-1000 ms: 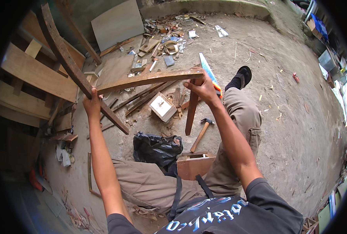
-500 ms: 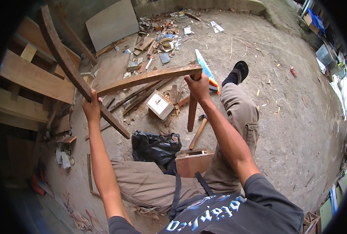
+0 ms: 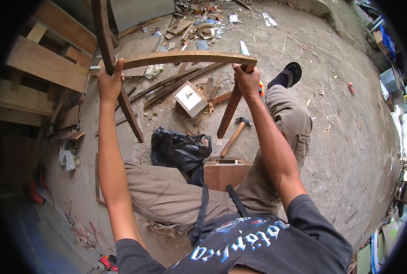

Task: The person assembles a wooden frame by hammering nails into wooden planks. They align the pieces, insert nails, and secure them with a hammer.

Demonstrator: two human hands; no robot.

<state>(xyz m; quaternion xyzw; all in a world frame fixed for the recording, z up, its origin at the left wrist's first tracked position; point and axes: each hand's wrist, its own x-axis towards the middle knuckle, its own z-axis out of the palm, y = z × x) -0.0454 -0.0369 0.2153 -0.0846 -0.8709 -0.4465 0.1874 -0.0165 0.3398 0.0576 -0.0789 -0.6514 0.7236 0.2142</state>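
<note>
A brown wooden frame hangs in front of me between both hands: a long post on the left, a shorter leg on the right and a crosspiece (image 3: 185, 56) joining them. My left hand (image 3: 110, 86) is closed round the long post (image 3: 103, 39) just where the crosspiece meets it. At the far end of the crosspiece, my right hand (image 3: 247, 81) grips the top of the short leg (image 3: 230, 112). Below that leg a hammer (image 3: 233, 139) with a wooden handle lies on the ground.
Between my legs are a black plastic bag (image 3: 178, 148) and a brown wooden box (image 3: 226, 176). Beyond them sit a white-topped box (image 3: 190, 98) and loose wood strips (image 3: 171, 89). Stacked boards (image 3: 48, 66) stand at the left. Scraps (image 3: 199, 29) litter the ground at the back.
Both hands have raised the wooden frame and shifted it right. The long post now stands steeper, and more of the handsaw behind the right hand is covered.
</note>
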